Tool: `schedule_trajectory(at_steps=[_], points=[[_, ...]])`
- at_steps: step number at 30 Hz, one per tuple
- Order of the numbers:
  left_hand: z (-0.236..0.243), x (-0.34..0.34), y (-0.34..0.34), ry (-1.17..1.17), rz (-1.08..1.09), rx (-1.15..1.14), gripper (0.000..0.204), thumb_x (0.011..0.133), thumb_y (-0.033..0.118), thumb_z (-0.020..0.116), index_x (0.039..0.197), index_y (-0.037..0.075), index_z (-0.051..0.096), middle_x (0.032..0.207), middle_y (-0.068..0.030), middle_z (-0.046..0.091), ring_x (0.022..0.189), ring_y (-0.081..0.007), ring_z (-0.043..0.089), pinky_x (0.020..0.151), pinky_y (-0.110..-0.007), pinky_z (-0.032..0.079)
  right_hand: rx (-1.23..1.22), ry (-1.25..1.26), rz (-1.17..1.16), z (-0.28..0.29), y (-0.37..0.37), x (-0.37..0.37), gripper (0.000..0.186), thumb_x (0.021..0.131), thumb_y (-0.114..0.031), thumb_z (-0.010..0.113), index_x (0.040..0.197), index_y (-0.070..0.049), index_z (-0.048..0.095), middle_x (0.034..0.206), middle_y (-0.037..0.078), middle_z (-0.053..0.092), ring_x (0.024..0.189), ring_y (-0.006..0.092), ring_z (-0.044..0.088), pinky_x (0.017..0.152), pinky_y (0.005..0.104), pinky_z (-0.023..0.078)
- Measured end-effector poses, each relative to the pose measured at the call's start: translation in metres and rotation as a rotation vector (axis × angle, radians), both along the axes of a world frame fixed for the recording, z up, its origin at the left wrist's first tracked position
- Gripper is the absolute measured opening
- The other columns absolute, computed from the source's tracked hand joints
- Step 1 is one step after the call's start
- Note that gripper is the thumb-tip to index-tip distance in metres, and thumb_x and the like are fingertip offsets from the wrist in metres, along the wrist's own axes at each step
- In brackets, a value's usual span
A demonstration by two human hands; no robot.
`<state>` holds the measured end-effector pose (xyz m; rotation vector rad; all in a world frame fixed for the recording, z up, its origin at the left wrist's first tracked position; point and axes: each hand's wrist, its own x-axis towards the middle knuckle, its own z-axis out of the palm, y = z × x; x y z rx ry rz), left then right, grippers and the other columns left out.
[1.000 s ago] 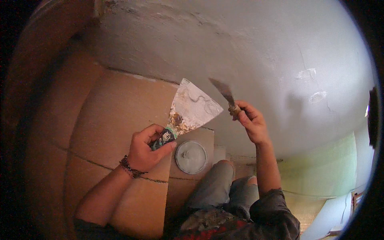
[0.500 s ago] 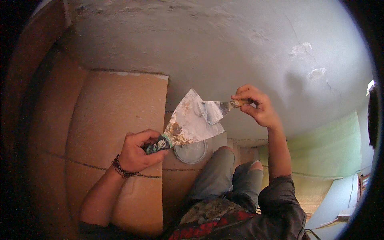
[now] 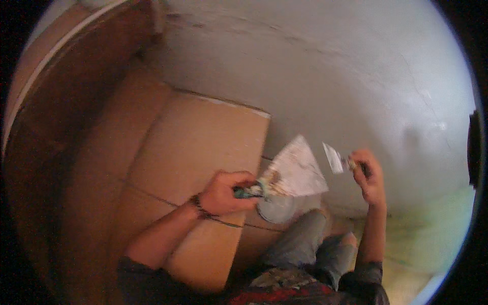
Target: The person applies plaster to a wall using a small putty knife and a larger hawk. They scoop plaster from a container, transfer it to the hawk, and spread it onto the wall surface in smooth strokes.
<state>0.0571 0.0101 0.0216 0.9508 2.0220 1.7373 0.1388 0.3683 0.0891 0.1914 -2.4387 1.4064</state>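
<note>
My left hand point(image 3: 226, 193) is closed round the dark green handle of a wide putty knife point(image 3: 300, 170). Its broad triangular blade is coated with whitish filler and has rusty brown patches near the handle. In my right hand point(image 3: 368, 175) is a smaller putty knife point(image 3: 333, 158), gripped by its handle, its blade pointing left toward the wide one. A gap separates the two blades. Below the wide blade, partly covered by it, is a round pail point(image 3: 277, 208) with pale grey contents. The picture is somewhat blurred by motion.
A grey plastered wall point(image 3: 305, 86) with rough spots and pale patches rises ahead and to the right. A large brown board point(image 3: 208, 132) lies on the left. My knees in torn jeans point(image 3: 300, 239) are close to the pail. Greenish cloth point(image 3: 422, 234) hangs at the right.
The small putty knife has come off the wide blade and moved right, its blade now turned more upright. The whole view has shifted, so both hands appear farther right and lower.
</note>
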Motion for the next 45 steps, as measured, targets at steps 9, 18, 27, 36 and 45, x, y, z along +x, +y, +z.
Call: schedule_trajectory(at_steps=[9, 18, 27, 36, 45], points=[[0.005, 0.005, 0.000, -0.131, 0.018, 0.049, 0.030, 0.071, 0.015, 0.079, 0.095, 0.003, 0.064, 0.080, -0.0016, 0.065, 0.072, -0.0063, 0.057, 0.063, -0.023, 0.047, 0.077, -0.133, 0.020, -0.015, 0.014, 0.029, 0.020, 0.083, -0.007, 0.059, 0.102, -0.003, 0.063, 0.100, 0.006, 0.057, 0.092, 0.0174, 0.054, 0.080, 0.0282, 0.043], [0.020, 0.011, -0.001, -0.026, -0.019, -0.037, 0.030, 0.071, 0.011, 0.078, 0.092, -0.002, 0.062, 0.078, -0.0022, 0.061, 0.074, -0.0055, 0.055, 0.067, -0.022, 0.046, -0.691, -0.326, 0.064, -0.008, 0.008, 0.030, 0.034, 0.091, -0.032, 0.056, 0.098, 0.000, 0.064, 0.076, 0.008, 0.063, 0.057, 0.0128, 0.056, 0.042, 0.0237, 0.039], [0.023, 0.015, 0.010, 0.061, -0.050, -0.029, 0.028, 0.071, 0.008, 0.078, 0.092, -0.001, 0.061, 0.077, -0.0015, 0.064, 0.069, -0.0036, 0.055, 0.062, -0.021, 0.045, -0.435, -0.619, -0.036, -0.009, 0.019, 0.039, 0.043, 0.092, -0.036, 0.055, 0.078, 0.003, 0.065, 0.053, 0.006, 0.054, 0.038, 0.0074, 0.042, 0.034, 0.0222, 0.028], [0.015, 0.033, 0.022, 0.134, 0.322, -0.076, 0.027, 0.074, 0.011, 0.077, 0.092, 0.000, 0.060, 0.073, -0.0039, 0.064, 0.068, -0.0055, 0.056, 0.062, -0.023, 0.047, -0.460, -0.302, -0.320, -0.006, 0.001, 0.119, 0.034, 0.093, -0.033, 0.056, 0.100, -0.001, 0.063, 0.068, 0.002, 0.059, 0.049, 0.0057, 0.046, 0.043, 0.0211, 0.034], [0.014, 0.065, 0.021, 0.260, 0.298, -0.099, 0.028, 0.075, 0.012, 0.075, 0.093, -0.001, 0.057, 0.072, -0.0114, 0.064, 0.065, -0.0120, 0.062, 0.059, -0.028, 0.049, -0.291, -0.321, -0.311, -0.011, -0.061, 0.122, 0.026, 0.093, -0.024, 0.058, 0.103, -0.001, 0.066, 0.068, -0.002, 0.057, 0.055, 0.0033, 0.045, 0.048, 0.0206, 0.037]])
